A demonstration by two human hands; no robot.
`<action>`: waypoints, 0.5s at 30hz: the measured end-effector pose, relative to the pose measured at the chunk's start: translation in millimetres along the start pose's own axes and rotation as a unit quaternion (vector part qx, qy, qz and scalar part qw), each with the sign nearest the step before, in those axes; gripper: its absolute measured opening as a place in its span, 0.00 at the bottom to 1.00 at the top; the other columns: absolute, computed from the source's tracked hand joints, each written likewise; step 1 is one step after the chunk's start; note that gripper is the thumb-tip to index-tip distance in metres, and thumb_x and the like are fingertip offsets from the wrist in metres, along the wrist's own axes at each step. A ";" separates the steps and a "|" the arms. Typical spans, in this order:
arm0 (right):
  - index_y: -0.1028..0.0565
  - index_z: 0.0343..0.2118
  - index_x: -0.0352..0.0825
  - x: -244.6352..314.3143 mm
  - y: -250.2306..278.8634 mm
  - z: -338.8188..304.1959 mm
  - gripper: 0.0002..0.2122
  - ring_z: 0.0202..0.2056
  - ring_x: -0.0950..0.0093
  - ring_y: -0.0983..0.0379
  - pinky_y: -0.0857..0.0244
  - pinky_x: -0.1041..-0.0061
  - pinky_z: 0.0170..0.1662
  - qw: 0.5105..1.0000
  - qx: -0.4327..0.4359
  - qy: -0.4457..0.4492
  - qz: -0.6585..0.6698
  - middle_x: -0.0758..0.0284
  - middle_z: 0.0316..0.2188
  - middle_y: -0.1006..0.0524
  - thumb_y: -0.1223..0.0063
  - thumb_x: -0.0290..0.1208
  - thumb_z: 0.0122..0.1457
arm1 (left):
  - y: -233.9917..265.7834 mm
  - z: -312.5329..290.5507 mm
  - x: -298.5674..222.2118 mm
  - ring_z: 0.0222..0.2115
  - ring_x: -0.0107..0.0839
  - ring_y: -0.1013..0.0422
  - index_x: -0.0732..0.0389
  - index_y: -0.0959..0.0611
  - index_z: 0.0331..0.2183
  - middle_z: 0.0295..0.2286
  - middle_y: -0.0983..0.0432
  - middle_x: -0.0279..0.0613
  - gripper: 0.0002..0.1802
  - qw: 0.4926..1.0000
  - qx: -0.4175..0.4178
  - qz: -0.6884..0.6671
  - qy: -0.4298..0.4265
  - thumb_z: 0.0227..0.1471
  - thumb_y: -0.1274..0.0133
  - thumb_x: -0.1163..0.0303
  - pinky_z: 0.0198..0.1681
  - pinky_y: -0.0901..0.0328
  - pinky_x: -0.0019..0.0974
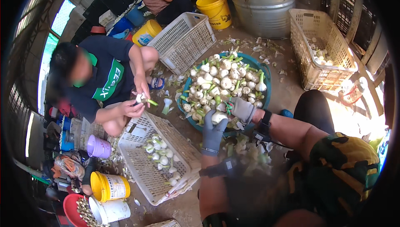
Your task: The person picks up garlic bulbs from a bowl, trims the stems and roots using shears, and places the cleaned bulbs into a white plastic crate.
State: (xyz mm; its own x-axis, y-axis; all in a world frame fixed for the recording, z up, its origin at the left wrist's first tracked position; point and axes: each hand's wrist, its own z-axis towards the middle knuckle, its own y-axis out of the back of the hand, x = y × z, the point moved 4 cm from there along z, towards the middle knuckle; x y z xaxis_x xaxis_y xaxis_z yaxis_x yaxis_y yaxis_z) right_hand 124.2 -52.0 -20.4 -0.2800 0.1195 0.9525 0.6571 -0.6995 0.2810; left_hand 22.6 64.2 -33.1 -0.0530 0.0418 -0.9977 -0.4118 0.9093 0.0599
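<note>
My left hand (214, 132), in a dark grey glove, is closed around a white garlic bulb (218, 117). My right hand (243, 109), in a paler glove, is closed just beside that bulb. Something small and green shows at its fingertips; whether this is a stem or a tool is unclear. Both hands are over the near edge of a round teal tub (267, 86), heaped with garlic bulbs (225, 73) that have short green stems.
On the left, a crouching person (109, 70) handles another garlic bulb (142, 97). A white crate (135, 154) holding several bulbs stands before them. Other crates (329, 75), yellow buckets (214, 10) and a metal tub (264, 14) stand around. Peelings litter the floor.
</note>
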 end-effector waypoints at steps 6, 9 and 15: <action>0.27 0.26 0.31 15.9 6.0 -8.0 0.07 0.21 0.68 0.27 0.35 0.70 0.25 0.993 0.058 -0.044 -0.095 0.61 0.16 0.27 0.47 0.30 0.47 | -7.9 -16.6 -19.2 0.39 0.37 0.36 0.65 0.35 0.46 0.41 0.40 0.48 0.33 0.959 -0.027 0.228 -0.168 0.37 0.40 0.69 0.43 0.38 0.37; 0.27 0.23 0.31 6.2 9.0 -1.2 0.08 0.21 0.67 0.27 0.35 0.71 0.27 0.940 0.119 0.111 -0.300 0.60 0.16 0.27 0.44 0.31 0.44 | -13.7 -20.7 -24.8 0.41 0.39 0.39 0.64 0.35 0.47 0.41 0.42 0.50 0.35 0.966 -0.023 0.192 -0.171 0.35 0.39 0.69 0.47 0.41 0.39; 0.26 0.17 0.32 3.5 5.0 -0.5 0.10 0.23 0.66 0.28 0.35 0.71 0.29 0.908 0.158 0.207 -0.328 0.61 0.16 0.27 0.43 0.34 0.41 | -6.8 -21.6 -23.4 0.40 0.38 0.37 0.63 0.36 0.48 0.42 0.40 0.50 0.37 0.941 -0.057 0.253 -0.219 0.34 0.39 0.70 0.45 0.39 0.37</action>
State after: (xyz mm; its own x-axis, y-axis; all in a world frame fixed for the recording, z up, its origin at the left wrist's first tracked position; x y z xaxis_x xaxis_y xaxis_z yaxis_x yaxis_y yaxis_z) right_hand 126.2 -55.5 -15.7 -0.8797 0.1173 0.4609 0.4035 -0.3290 0.8538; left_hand 7.0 48.1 -9.6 0.1009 0.6469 -0.7559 -0.5308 0.6776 0.5090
